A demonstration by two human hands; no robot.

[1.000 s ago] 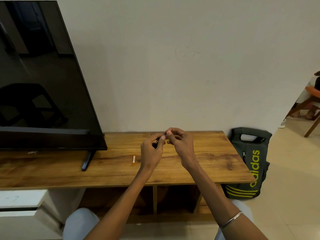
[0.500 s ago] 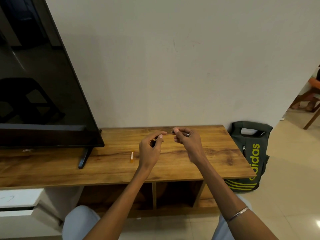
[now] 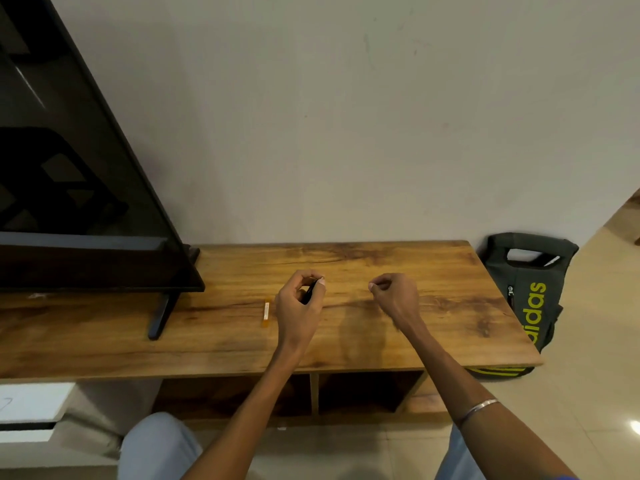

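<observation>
**A:** Where is the small black piece (image 3: 308,293)?

**B:** In the left hand (image 3: 300,306), above the middle of the wooden cabinet top (image 3: 433,271). The thumb and curled fingers pinch it. Only a short dark sliver shows, slanting from lower left up toward the fingertips.

**A:** And the other hand?

**B:** The right hand (image 3: 394,299) hangs at about the same height, well apart to the right. Its fingers are curled in, thumb against forefinger (whether something tiny sits in that pinch, I cannot tell).

**A:** So what does the next move turn on?

**B:** I'd judge the piece's upper end points toward the right hand, so that hand would come in leftward along that slant. The orange strip (image 3: 266,312) lies flat just left of the left hand, far nearer to it.
</observation>
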